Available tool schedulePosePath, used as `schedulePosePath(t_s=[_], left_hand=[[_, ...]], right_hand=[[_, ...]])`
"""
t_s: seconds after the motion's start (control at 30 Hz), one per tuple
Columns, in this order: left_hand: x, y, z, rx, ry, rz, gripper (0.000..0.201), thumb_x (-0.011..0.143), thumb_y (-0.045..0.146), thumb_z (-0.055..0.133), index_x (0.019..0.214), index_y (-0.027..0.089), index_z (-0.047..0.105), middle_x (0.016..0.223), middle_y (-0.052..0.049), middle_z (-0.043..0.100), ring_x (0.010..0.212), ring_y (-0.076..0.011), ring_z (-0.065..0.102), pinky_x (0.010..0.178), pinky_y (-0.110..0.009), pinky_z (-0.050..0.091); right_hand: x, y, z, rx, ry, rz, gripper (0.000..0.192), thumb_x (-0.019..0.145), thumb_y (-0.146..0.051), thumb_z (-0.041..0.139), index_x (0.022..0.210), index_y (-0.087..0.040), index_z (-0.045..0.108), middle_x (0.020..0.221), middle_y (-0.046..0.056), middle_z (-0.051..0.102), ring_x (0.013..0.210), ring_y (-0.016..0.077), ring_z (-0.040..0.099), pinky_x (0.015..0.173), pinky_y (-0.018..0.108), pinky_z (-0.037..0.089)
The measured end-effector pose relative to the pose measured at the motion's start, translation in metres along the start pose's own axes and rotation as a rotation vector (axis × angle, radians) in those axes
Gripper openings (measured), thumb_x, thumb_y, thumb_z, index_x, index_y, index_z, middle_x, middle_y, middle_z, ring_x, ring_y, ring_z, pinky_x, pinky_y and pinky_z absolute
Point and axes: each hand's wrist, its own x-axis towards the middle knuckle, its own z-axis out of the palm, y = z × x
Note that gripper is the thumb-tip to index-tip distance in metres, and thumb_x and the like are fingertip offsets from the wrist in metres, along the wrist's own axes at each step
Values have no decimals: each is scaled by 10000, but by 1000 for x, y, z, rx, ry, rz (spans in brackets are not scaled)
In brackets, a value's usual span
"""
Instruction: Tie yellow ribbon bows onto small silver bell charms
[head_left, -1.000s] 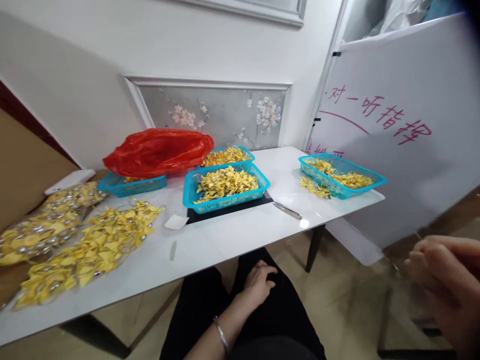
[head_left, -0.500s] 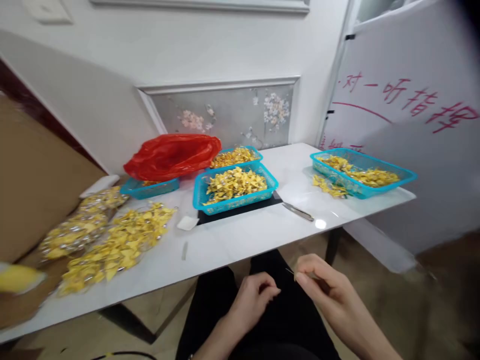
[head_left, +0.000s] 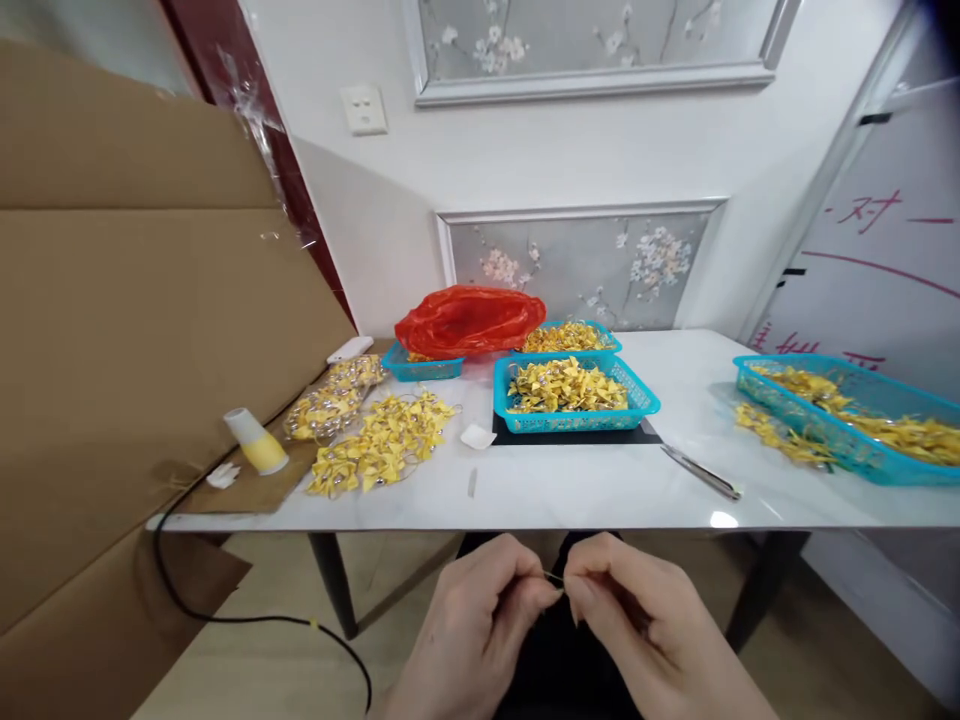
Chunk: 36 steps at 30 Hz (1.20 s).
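Observation:
My left hand (head_left: 480,625) and my right hand (head_left: 637,620) meet over my lap, below the front edge of the white table (head_left: 585,490). Both pinch a thin thread or wire (head_left: 555,578) between thumb and fingertips; it is too fine to make out fully. On the table straight ahead stands a blue basket (head_left: 574,395) full of small yellow folded pieces, resting on a black mat (head_left: 577,435). A loose heap of the same yellow pieces (head_left: 379,455) lies to the left of it.
Two more blue baskets sit behind, one under a red plastic bag (head_left: 469,320). Another blue basket (head_left: 855,415) is at the right. Metal tweezers (head_left: 701,472) lie near the front edge. Cardboard sheets (head_left: 127,330) lean at left, with a yellow-and-white cup (head_left: 255,442) and a black cable (head_left: 247,610).
My right hand swung in from the far right to meet my left hand over my lap. The view turned left, bringing the cardboard and cup into sight.

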Motion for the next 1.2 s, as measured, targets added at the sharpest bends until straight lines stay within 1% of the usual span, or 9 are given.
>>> schedulePosePath(t_s=[0.27, 0.4, 0.5, 0.6, 0.7, 0.8, 0.93, 1.07, 1.2], left_hand=[[-6, -6, -2, -107, -49, -39, 245, 919, 267, 523, 678, 224, 534, 583, 48, 543, 536, -126, 513, 539, -224, 391], [-4, -8, -2, -123, -79, -65, 231, 917, 256, 529, 688, 225, 533, 596, 51, 539, 545, -123, 505, 543, -222, 387], [-4, -6, -3, -87, -104, -52, 269, 953, 307, 495, 700, 224, 532, 644, 38, 541, 598, -134, 505, 585, -238, 380], [-5, -3, -2, -78, -96, -71, 322, 977, 377, 450, 700, 224, 511, 665, 30, 502, 628, -147, 469, 597, -258, 354], [-5, -3, -1, -237, -28, -122, 372, 971, 442, 461, 671, 222, 485, 633, 38, 434, 594, -146, 400, 561, -266, 321], [-4, -2, -10, -552, 87, -139, 377, 952, 422, 531, 641, 212, 495, 605, 41, 417, 573, -139, 358, 546, -260, 318], [-3, 0, -36, -976, 219, -193, 302, 935, 288, 569, 649, 207, 520, 616, 35, 431, 584, -141, 357, 550, -244, 385], [3, 0, -53, -1021, 294, -177, 281, 913, 209, 582, 639, 193, 523, 609, 27, 454, 583, -136, 369, 542, -232, 444], [10, -1, -61, -933, 383, -128, 274, 834, 224, 689, 607, 188, 539, 576, 23, 464, 575, -134, 392, 517, -218, 468]], right_hand=[[2, 0, 1, -96, -68, -33, 230, 991, -232, 425, 791, -200, 534, 704, -8, 565, 607, 118, 514, 557, 217, 380], [2, -1, -3, -110, -111, -3, 230, 995, -218, 416, 797, -208, 532, 728, -12, 570, 620, 118, 527, 562, 220, 377], [2, -2, -4, -107, -122, 23, 223, 995, -225, 418, 803, -209, 530, 729, -14, 558, 625, 119, 518, 568, 224, 375], [3, -4, -3, -106, -127, 70, 224, 995, -226, 424, 820, -205, 563, 740, -11, 565, 642, 119, 531, 581, 221, 389], [4, -3, -7, -80, -150, 79, 235, 988, -230, 444, 875, -195, 647, 775, 9, 600, 666, 126, 569, 599, 224, 410], [1, 6, -24, -77, -145, 125, 253, 978, -263, 488, 875, -195, 708, 789, 22, 628, 684, 132, 586, 610, 224, 417], [-8, 30, -59, -72, -117, 311, 252, 931, -327, 548, 829, -183, 728, 761, 23, 639, 694, 142, 572, 643, 229, 425], [-21, 47, -88, -69, -62, 414, 344, 932, -435, 532, 822, -162, 708, 702, 14, 603, 634, 131, 523, 581, 225, 408], [-40, 58, -109, -98, -72, 466, 404, 946, -513, 509, 948, -168, 720, 714, 12, 614, 586, 120, 513, 559, 218, 440]])
